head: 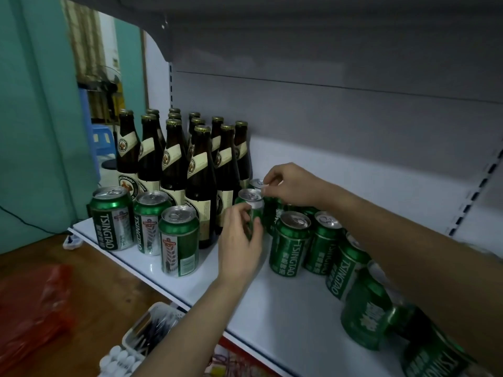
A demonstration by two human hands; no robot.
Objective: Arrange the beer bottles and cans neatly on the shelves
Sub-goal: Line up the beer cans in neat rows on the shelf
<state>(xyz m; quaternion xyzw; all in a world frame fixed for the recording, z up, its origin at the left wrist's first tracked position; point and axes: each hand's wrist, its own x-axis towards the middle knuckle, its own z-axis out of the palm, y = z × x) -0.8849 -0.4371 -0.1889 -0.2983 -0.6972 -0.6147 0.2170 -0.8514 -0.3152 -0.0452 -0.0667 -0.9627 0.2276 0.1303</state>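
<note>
White shelf under a grey back panel, seen from above. Brown beer bottles with gold caps and cream labels, upright in tight rows at the back left. Three green Tsingtao cans upright in front of the bottles, near the shelf's front edge. Further green cans in a line toward the right, partly hidden behind the right forearm; nearest ones blurred, possibly tilted.

Left hand wrapped around a green can just beside the bottles. Right hand above it, fingertips pinching that can's top rim, blocking another can behind.

Below the shelf: wooden floor, red plastic bag, and a small clear tray containing dark thin items, too blurred to identify.
</note>
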